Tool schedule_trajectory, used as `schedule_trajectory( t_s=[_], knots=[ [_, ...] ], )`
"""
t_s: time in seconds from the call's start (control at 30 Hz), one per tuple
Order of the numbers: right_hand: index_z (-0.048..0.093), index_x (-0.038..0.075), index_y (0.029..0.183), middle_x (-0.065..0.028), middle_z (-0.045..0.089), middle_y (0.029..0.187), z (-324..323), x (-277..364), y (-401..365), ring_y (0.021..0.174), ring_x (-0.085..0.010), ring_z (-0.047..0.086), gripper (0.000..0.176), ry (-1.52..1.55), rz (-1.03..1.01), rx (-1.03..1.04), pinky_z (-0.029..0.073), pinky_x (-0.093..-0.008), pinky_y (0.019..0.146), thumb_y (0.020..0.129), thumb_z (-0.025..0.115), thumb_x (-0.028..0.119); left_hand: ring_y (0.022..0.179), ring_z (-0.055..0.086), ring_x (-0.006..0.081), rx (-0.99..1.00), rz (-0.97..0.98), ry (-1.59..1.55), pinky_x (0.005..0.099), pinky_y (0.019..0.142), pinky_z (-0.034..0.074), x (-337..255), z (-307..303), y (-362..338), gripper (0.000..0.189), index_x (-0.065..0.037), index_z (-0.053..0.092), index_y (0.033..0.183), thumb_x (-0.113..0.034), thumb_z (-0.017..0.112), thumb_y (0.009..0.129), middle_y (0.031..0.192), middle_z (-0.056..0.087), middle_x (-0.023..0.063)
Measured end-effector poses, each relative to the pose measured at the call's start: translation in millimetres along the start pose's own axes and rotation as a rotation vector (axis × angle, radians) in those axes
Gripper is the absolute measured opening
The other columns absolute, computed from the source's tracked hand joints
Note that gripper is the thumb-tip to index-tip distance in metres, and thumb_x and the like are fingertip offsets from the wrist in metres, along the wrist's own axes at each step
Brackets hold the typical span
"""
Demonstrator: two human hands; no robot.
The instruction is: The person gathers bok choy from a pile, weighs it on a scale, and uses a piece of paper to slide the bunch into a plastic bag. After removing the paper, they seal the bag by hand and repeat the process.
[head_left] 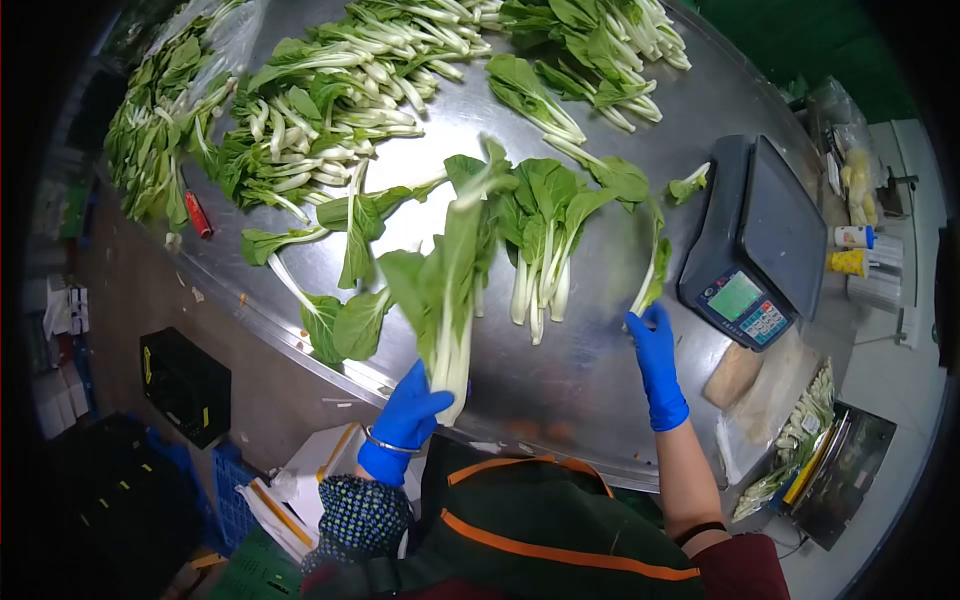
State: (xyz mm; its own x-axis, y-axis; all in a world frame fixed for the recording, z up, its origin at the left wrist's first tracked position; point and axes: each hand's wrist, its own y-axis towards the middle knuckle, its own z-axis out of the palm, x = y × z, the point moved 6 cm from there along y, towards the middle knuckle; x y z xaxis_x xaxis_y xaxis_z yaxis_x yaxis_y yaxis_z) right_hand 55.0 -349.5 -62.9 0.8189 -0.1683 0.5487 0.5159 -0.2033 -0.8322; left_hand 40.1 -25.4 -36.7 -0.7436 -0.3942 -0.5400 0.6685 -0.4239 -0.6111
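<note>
My left hand (408, 415), in a blue glove, is closed around the white stems of a leafy green bunch (450, 320), held upright over the table's near edge. The leaf tips are blurred. A single green stalk (652, 270) is pinched at its pale lower end by my right hand (655, 360), also gloved in blue. Between the hands, a small bunch of greens (545, 230) lies on the metal table with its stems toward me. Loose stalks (322, 325) are scattered on the left.
Large piles of greens (350, 80) cover the table's far side. A scale (755, 245) with a lit display stands at right. A red-handled tool (197, 214) lies far left. Packed greens (800, 435) and a black crate (186, 387) are beyond the table's edges.
</note>
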Motion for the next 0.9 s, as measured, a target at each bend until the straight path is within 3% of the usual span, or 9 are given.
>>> schedule_trajectory(
  t_s=[0.07, 0.2, 0.27, 0.33, 0.6, 0.77, 0.8, 0.83, 0.9],
  knots=[
    [0.047, 0.000, 0.114, -0.0145, 0.051, 0.101, -17, 46, -58, 0.090, -0.0247, 0.052, 0.046, -0.758, -0.937, -0.836, 0.042, -0.0354, 0.076, 0.077, 0.062, 0.023, 0.100, 0.052, 0.0259, -0.073, 0.125, -0.175, 0.0355, 0.087, 0.042, 5, 14, -12, 0.070, 0.001, 0.028, 0.127, -0.011, 0.065, 0.069, 0.110, 0.050, 0.0133],
    [0.050, -0.001, 0.105, -0.0171, 0.053, 0.095, 84, 54, 17, 0.089, -0.0263, 0.052, 0.045, -0.478, -0.586, -0.341, 0.042, -0.0356, 0.075, 0.074, 0.064, 0.028, 0.098, 0.052, 0.0187, -0.304, 0.332, 0.319, 0.0307, 0.081, 0.044, -12, -4, 72, 0.061, 0.002, 0.038, 0.121, -0.014, 0.067, 0.070, 0.107, 0.052, 0.0135],
    [0.050, -0.001, 0.101, -0.0173, 0.055, 0.091, 113, 64, 27, 0.083, -0.0273, 0.054, 0.043, -0.838, -0.664, -0.414, 0.043, -0.0350, 0.072, 0.073, 0.063, 0.029, 0.095, 0.054, 0.0202, -0.353, 0.299, 0.440, 0.0313, 0.079, 0.045, -18, 16, 104, 0.058, 0.002, 0.041, 0.117, -0.016, 0.068, 0.069, 0.103, 0.054, 0.0139],
    [0.050, -0.002, 0.099, -0.0170, 0.056, 0.089, 104, 54, 31, 0.079, -0.0268, 0.056, 0.041, -0.594, -0.593, -0.275, 0.044, -0.0350, 0.070, 0.074, 0.062, 0.028, 0.092, 0.055, 0.0218, -0.362, 0.223, 0.639, 0.0317, 0.078, 0.045, -5, 25, 122, 0.057, 0.002, 0.042, 0.116, -0.015, 0.068, 0.068, 0.101, 0.055, 0.0137],
    [0.042, -0.002, 0.115, -0.0128, 0.053, 0.102, 94, 17, -13, 0.090, -0.0183, 0.051, 0.040, 0.039, -0.502, -0.020, 0.043, -0.0323, 0.078, 0.080, 0.054, 0.014, 0.086, 0.058, 0.0180, -0.142, 0.050, 0.175, 0.0278, 0.073, 0.048, 27, 78, 94, 0.049, 0.001, 0.043, 0.116, -0.011, 0.065, 0.075, 0.102, 0.056, 0.0115],
    [0.020, 0.001, 0.134, -0.0119, 0.033, 0.132, -47, 67, -71, 0.113, -0.0191, 0.039, 0.062, 0.200, -0.877, -0.576, 0.032, -0.0304, 0.096, 0.085, 0.053, 0.016, 0.093, 0.057, 0.0192, 0.263, 0.141, 0.648, 0.0309, 0.078, 0.047, -30, 257, 100, 0.054, 0.000, 0.047, 0.116, -0.024, 0.069, 0.072, 0.104, 0.057, 0.0129],
    [0.022, 0.001, 0.133, -0.0109, 0.037, 0.129, -100, 87, -68, 0.110, -0.0194, 0.043, 0.058, 0.012, -0.878, -0.767, 0.034, -0.0306, 0.094, 0.086, 0.050, 0.018, 0.092, 0.056, 0.0168, 0.390, 0.435, 0.569, 0.0300, 0.078, 0.046, -22, 302, 127, 0.056, 0.003, 0.049, 0.112, -0.025, 0.072, 0.069, 0.102, 0.058, 0.0139],
    [0.027, 0.001, 0.131, -0.0103, 0.039, 0.127, -127, 125, -83, 0.108, -0.0192, 0.045, 0.053, 0.358, -0.854, -0.575, 0.035, -0.0315, 0.093, 0.087, 0.048, 0.022, 0.089, 0.056, 0.0176, 0.404, 0.574, 0.427, 0.0305, 0.078, 0.046, -21, 345, 144, 0.064, 0.002, 0.048, 0.113, -0.034, 0.073, 0.065, 0.100, 0.059, 0.0134],
    [0.038, -0.001, 0.125, -0.0101, 0.048, 0.116, -216, 177, -58, 0.101, -0.0167, 0.049, 0.048, 0.352, -1.041, -0.435, 0.039, -0.0282, 0.087, 0.085, 0.052, 0.023, 0.092, 0.054, 0.0192, 0.609, 0.329, 0.370, 0.0313, 0.077, 0.045, -1, 426, 195, 0.067, 0.002, 0.043, 0.116, -0.028, 0.072, 0.064, 0.105, 0.055, 0.0174]
  ],
)
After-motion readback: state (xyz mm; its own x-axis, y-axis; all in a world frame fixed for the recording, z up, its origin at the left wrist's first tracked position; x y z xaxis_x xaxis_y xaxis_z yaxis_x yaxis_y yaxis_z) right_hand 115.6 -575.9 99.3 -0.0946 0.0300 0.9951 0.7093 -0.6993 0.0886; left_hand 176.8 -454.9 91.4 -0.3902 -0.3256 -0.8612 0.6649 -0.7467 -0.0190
